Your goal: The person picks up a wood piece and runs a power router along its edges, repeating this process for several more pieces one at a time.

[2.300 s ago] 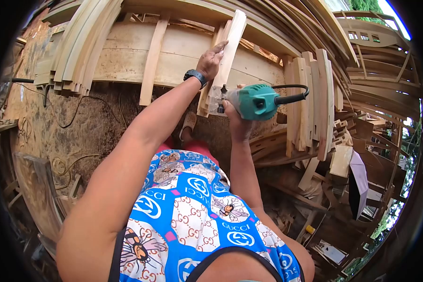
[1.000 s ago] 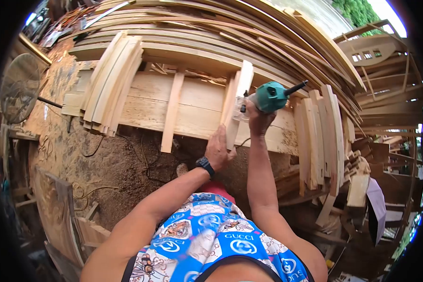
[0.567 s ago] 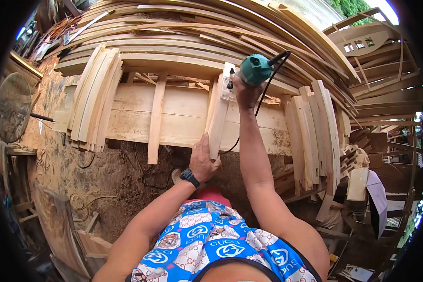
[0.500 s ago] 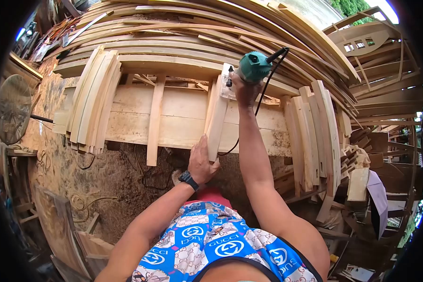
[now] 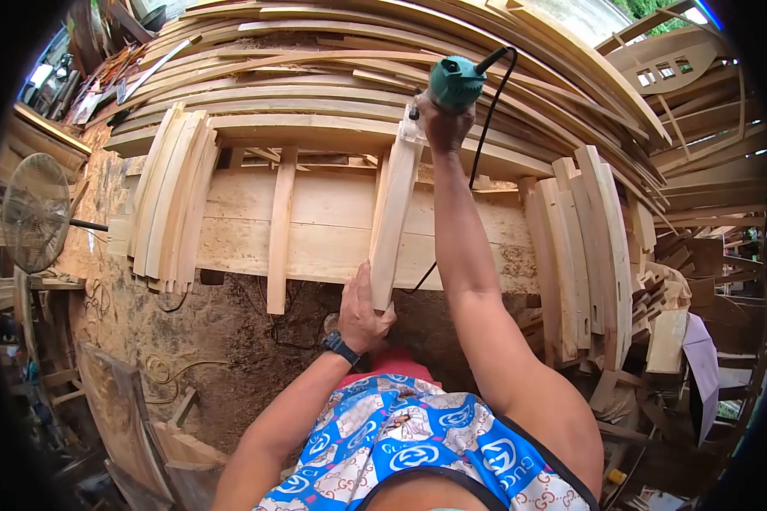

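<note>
My right hand [image 5: 445,123] is wrapped round the body of a teal power tool [image 5: 457,83] with a black cord. The tool's clear base rests at the far end of a pale wooden piece [image 5: 395,217] that lies across the bench boards. Around the near end of this same piece, my left hand [image 5: 365,313] is closed, its fingers along the left side. Just left of the piece is a thinner strip [image 5: 380,196]. Farther left, another single slat [image 5: 281,238] lies across the bench. The tool's cutting part is hidden.
Upright-looking bundles of wooden pieces sit at the left [image 5: 170,200] and right [image 5: 584,255] of the bench. Long planks [image 5: 315,64] are stacked behind. A fan [image 5: 36,213] stands far left, and a folded light-purple umbrella [image 5: 701,375] is at the right. The cord hangs beside my right arm.
My right hand and the tool have moved away from me, to the far end of the piece. My left hand still grips the near end. The whole view has shifted slightly.
</note>
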Demonstrator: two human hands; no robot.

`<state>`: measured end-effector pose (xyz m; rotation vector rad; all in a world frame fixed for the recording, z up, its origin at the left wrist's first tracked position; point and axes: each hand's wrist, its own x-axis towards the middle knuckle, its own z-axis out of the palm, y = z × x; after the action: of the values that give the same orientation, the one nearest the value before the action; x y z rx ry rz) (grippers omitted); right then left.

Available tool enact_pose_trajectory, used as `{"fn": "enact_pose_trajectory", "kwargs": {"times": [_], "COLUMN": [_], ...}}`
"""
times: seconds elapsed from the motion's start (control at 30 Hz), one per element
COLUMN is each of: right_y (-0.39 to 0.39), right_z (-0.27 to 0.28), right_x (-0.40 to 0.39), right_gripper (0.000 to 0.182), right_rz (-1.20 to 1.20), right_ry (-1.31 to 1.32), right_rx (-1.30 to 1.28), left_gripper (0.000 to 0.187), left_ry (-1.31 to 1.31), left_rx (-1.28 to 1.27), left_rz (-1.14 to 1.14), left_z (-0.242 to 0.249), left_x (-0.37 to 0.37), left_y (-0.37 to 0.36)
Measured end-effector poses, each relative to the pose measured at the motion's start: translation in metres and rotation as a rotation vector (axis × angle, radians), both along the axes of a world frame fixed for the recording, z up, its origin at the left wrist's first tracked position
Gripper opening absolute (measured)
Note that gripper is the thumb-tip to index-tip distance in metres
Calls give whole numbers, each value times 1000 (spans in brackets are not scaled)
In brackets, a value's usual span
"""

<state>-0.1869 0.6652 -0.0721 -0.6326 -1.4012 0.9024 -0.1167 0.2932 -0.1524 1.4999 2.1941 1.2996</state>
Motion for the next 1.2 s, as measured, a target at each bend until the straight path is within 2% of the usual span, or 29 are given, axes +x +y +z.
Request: {"fn": "enact_pose_trajectory", "kwargs": {"times": [0.03, 0.17, 0.27, 0.3, 0.33, 0.4, 0.5, 0.57, 0.6, 0.67, 0.73, 0.8, 0.83, 0.93, 1.0, 1.07, 1.13, 1.17, 1.2], "right_y": [4, 6, -33, -44, -54, -71, -89, -95, -102, -118, -122, -121, -130, -133, -138, -147, -150, -152, -157], "right_z": [3, 7, 43, 51, 58, 69, 70, 68, 72, 81, 78, 72, 80, 75, 80, 88, 83, 82, 84], "right_x": [2, 24, 64, 80, 96, 126, 162, 184, 192, 210, 226, 245, 247, 264, 271, 274, 282, 285, 286], "right_gripper": [46, 53, 50, 41, 41, 39, 36, 38, 38, 37, 36, 36, 36, 37, 36, 33, 31, 30, 30], "right_rz": [-47, 51, 54, 48, 44, -26, -67, -131, -138, -78, -124, -226, -176, -271, -288, -302, -311, -319, -311], "right_ry": [-88, 6, 76, 28, 26, -165, -217, -311, -307, -322, -310, -522, -380, -390, -415, -341, -360, -371, -379], "right_rx": [45, 60, 64, 20, 20, 5, 44, 123, 126, 5, 36, 167, 71, 77, 86, 95, 72, 48, 47], "left_gripper": [90, 93, 97, 97, 99, 101, 91, 71, 71, 57, 54, 51, 48, 41, 35, 30, 27, 24, 20], "left_ry": [-24, -158, -36, -41, -10, 23, 82, 42, 47, 146, 149, 157, 180, 234, 534, 707, 834, 815, 927], "left_rx": [1, -80, -99, -105, -171, -229, -228, -493, -488, -540, -528, -516, -527, -524, -429, -486, -193, -147, -96], "left_rz": [8, 48, 83, 79, 73, 58, 129, 196, 191, 151, 132, 110, 73, -12, -171, -200, -357, -518, -627], "left_z": [0, 11, 12, 20, 34, 41, 46, 62, 64, 64, 67, 76, 87, 94, 97, 116, 106, 102, 98], "left_x": [1, 6, 10, 10, 8, 3, -10, -26, -34, -50, -64, -75, -78, -97, -108, -112, -133, -143, -149], "left_y": [-1, -2, 1, 3, 8, 27, 74, 109, 120, 130, 127, 123, 117, 106, 104, 110, 121, 131, 139]}}
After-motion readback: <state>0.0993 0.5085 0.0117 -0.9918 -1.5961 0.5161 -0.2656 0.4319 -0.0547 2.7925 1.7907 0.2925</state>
